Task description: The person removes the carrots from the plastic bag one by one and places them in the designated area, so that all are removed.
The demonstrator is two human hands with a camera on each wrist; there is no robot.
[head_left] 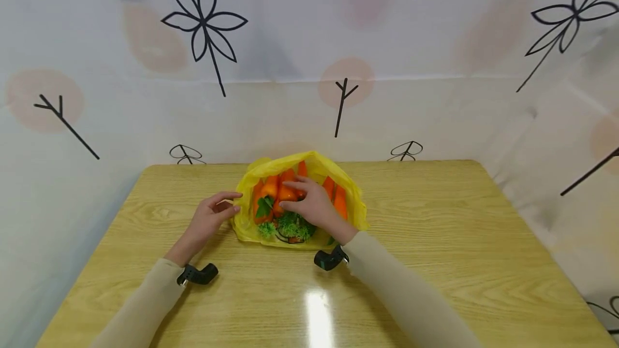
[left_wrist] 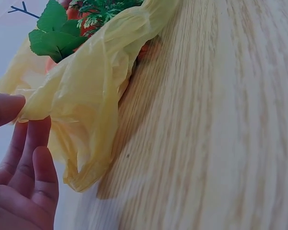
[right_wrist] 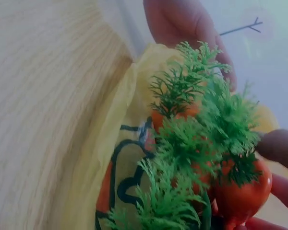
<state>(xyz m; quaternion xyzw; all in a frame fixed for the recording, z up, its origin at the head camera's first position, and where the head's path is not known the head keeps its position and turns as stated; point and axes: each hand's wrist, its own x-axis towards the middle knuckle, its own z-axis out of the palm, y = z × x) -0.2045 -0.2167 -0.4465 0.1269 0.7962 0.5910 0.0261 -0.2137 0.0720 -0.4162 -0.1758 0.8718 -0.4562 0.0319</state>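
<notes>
A yellow plastic bag (head_left: 361, 214) lies on the table with its mouth spread. Inside it are carrots (head_left: 340, 201), glossy orange pepper-like vegetables (head_left: 270, 188), a leafy green sprig (head_left: 264, 208) and feathery greens (head_left: 294, 226). At the bag's left rim, my left hand (head_left: 211, 219) pinches the thin plastic between thumb and fingers, clearest in the left wrist view. My right hand (head_left: 316, 205) reaches over the vegetables, its thumb and fingers apart around a rounded orange vegetable (right_wrist: 243, 189). Feathery greens partly hide that vegetable.
The bag stands near the far edge of a wood-grain table (head_left: 435, 262), in front of a white patterned cloth backdrop (head_left: 290, 117). Black wrist cameras (head_left: 329, 259) stick out from both wrists. Dark printed lines (right_wrist: 129, 143) show inside the bag.
</notes>
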